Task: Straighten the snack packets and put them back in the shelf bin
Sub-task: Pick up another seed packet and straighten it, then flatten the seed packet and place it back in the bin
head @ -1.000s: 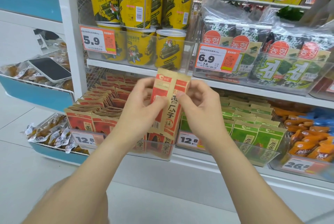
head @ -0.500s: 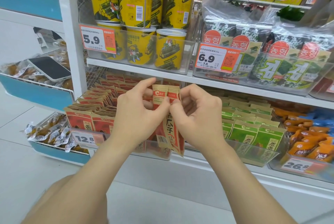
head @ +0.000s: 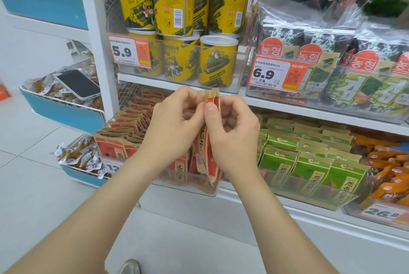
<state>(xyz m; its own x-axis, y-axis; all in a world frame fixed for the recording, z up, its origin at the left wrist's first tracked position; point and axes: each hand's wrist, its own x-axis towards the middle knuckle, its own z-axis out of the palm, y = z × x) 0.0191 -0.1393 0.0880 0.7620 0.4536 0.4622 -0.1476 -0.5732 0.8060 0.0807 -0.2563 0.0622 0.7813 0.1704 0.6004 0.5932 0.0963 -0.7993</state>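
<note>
A small stack of red and tan snack packets (head: 208, 141) hangs edge-on between my two hands, in front of the lower shelf. My left hand (head: 177, 127) pinches the packets' top edge from the left. From the right, my right hand (head: 232, 132) pinches the same top edge, thumb on the front. Behind and below them is the clear shelf bin (head: 190, 181) with rows of the same red packets (head: 124, 132) standing in it. The packets' lower ends hang just in front of the bin's front wall.
Green packets (head: 309, 163) fill the bin to the right, orange packets (head: 389, 163) beyond. Yellow canisters (head: 177, 30) and seaweed bags (head: 332, 63) stand on the shelf above. A phone (head: 77, 84) lies on snacks in a blue rack at left. A shoe (head: 131, 267) shows below.
The packets have come down from face-on at chest height and turned edge-on, and both hands have closed together on their top edge, lower and nearer the bin.
</note>
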